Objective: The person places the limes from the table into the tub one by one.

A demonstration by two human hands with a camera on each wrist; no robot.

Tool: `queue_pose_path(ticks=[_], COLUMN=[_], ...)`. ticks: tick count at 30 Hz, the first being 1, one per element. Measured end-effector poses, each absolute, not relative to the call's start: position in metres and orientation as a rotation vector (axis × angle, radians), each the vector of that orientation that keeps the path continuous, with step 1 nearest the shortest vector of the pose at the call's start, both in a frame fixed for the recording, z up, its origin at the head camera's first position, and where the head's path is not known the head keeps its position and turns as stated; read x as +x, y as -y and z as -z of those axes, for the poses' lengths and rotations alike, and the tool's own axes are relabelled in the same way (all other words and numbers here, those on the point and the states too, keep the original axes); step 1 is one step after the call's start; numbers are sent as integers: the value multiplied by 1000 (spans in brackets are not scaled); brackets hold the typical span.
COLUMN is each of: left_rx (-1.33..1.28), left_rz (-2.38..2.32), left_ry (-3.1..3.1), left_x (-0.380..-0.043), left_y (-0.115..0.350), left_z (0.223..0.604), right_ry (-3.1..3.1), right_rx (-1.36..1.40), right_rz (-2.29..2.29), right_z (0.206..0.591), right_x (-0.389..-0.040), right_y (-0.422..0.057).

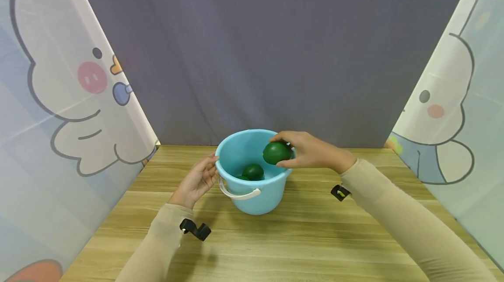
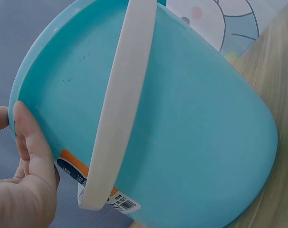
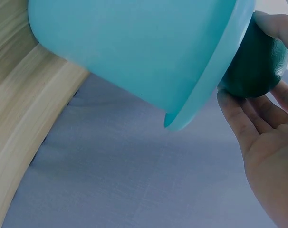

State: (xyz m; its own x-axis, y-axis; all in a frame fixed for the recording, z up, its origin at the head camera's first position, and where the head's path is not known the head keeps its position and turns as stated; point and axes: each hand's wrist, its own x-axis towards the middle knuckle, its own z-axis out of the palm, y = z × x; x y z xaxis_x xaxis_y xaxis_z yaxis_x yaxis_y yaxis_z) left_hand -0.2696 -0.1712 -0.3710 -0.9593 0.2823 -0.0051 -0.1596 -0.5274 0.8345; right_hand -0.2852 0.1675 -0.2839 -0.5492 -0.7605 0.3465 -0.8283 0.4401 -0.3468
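Note:
A light blue bucket (image 1: 261, 196) with a white handle (image 1: 240, 194) stands upright on the wooden table. My left hand (image 1: 198, 182) pinches its rim at the left side; in the left wrist view that hand (image 2: 32, 185) has fingers on both sides of the rim. My right hand (image 1: 309, 150) grips a dark green avocado (image 1: 277, 153) over the right part of the bucket's opening. The right wrist view shows this avocado (image 3: 255, 64) between thumb and fingers, close by the rim. Inside the bucket lies another avocado (image 1: 253, 171), with a further green one partly hidden by the front wall.
The wooden table (image 1: 315, 234) reaches back to a grey curtain (image 1: 275, 54). Cartoon-printed cloths (image 1: 63, 142) hang on both sides. A label (image 2: 122, 202) is stuck on the bucket's outside. Each sleeve has a black wrist mount (image 1: 195, 229).

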Motion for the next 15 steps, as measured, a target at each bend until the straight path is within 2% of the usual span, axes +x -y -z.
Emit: queue_pose_path(ticks=[15], left_rx=[177], left_rz=[-2537], left_ry=[-1381], left_x=[-269], left_y=[171], left_z=[370], right_ry=[2575], right_rx=[1404], right_rz=[-754], right_z=[284], right_x=[-283], right_y=[-162])
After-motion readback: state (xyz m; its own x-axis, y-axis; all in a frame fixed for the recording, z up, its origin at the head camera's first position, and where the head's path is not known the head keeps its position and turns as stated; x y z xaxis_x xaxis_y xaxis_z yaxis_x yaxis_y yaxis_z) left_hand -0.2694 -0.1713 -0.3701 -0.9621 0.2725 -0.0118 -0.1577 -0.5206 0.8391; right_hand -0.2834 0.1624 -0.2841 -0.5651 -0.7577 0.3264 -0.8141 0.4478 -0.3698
